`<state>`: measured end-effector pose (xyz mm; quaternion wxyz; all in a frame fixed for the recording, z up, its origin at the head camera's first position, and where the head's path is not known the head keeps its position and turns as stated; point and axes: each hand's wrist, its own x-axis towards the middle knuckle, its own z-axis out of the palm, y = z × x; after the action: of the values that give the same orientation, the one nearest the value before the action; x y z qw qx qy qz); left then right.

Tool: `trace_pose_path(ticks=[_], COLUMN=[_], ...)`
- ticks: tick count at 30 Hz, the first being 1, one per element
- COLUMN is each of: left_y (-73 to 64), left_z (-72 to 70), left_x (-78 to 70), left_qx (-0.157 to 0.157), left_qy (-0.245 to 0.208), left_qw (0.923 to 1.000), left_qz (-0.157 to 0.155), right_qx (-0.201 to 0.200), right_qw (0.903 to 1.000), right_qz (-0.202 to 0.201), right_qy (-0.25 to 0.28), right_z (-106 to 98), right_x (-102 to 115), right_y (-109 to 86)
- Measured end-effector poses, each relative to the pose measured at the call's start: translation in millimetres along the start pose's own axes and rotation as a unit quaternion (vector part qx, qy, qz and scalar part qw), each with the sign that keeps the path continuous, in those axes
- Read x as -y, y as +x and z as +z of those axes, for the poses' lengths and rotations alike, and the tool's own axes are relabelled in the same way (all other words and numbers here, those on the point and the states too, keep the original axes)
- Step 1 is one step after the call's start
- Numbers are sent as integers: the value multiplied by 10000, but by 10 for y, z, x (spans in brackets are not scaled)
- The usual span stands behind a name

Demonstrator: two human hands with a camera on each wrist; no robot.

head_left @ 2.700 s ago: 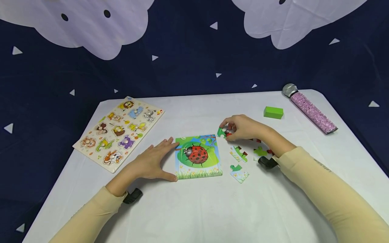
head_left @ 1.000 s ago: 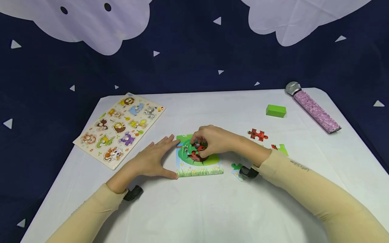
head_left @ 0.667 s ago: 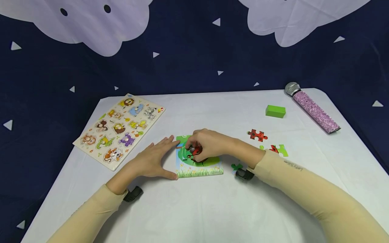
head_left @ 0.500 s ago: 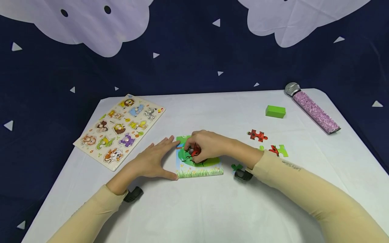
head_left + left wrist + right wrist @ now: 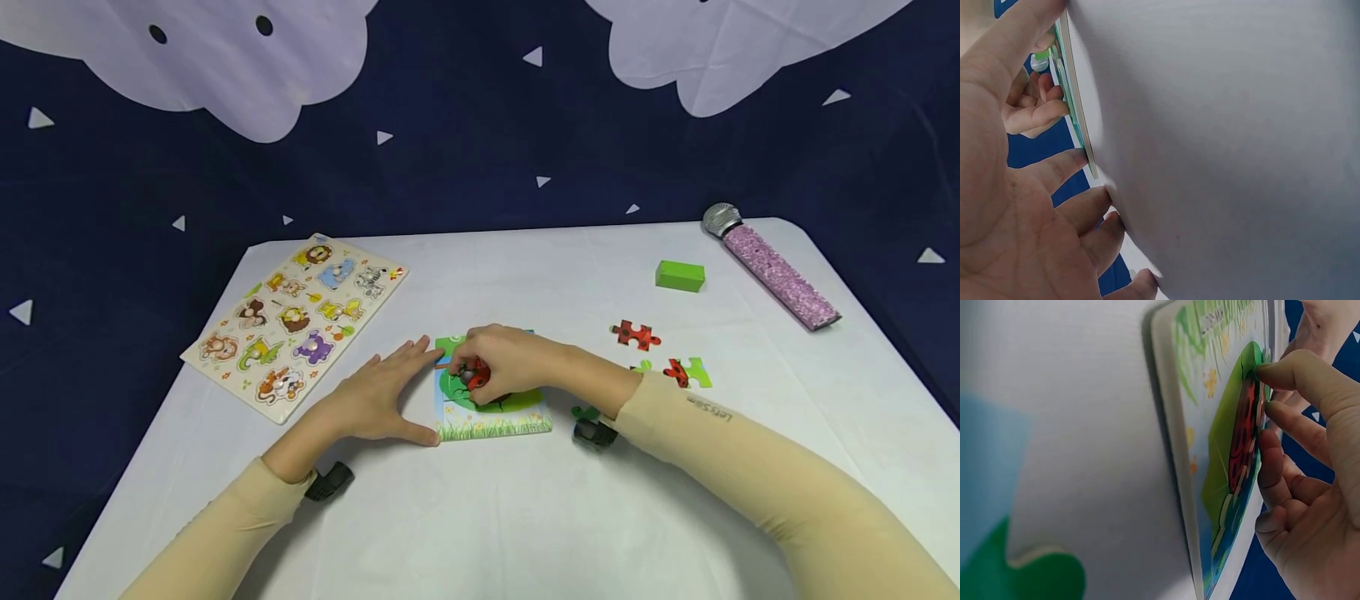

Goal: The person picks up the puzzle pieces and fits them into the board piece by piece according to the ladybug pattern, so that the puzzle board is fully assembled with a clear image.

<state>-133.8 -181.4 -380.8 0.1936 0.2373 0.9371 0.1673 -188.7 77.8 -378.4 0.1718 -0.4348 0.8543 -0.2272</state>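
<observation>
- The ladybird board (image 5: 495,428) lies flat mid-tabletop (image 5: 465,533), well in from the left and right edges.
- Your left hand (image 5: 372,396) grips nothing; thumb and index finger touch the board's left side, probably bracing it against sliding.
- Your right hand (image 5: 510,360) pinches a ladybird piece (image 5: 474,375) over the board, apparently for fine control.
- Loose pieces (image 5: 635,335) lie towards the tabletop's right edge, seemingly for right-hand reach.
- Pose: left fingers straight, spread; right fingers curled downward.

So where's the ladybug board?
In the head view, just below centre, the ladybug board lies flat, with the left hand at its left edge and the right hand over it.
</observation>
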Motion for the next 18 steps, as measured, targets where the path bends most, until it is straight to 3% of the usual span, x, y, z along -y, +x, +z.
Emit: trace_pose_path(ticks=[18], left_y=[2], left_z=[-5], left_x=[-8], left_qx=[13], left_qy=[17], left_qw=[10000], left_qz=[-11], right_qx=[227], right_qw=[9996], right_qz=[-93], right_qy=[-117], right_z=[-46], right_x=[40], right_y=[36])
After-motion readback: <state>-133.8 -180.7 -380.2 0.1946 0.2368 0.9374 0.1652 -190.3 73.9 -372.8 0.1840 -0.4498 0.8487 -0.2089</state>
